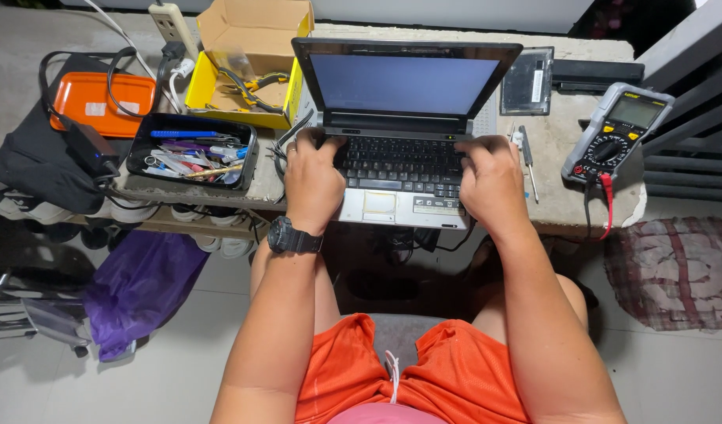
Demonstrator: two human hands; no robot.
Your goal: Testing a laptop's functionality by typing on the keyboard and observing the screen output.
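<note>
Both hands on open laptop (400, 149)
Left hand (312, 182) and right hand (493, 182) each rest palm-down, grip loose, clamping nothing, on the keyboard; multimeter (616, 135) lies right of the right hand on the tabletop (557, 157)

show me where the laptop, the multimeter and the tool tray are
laptop (404, 82), head view, on the middle of its blank screen.
multimeter (612, 149), head view, on its round dial.
tool tray (190, 120), head view, on its black far rim.
</note>
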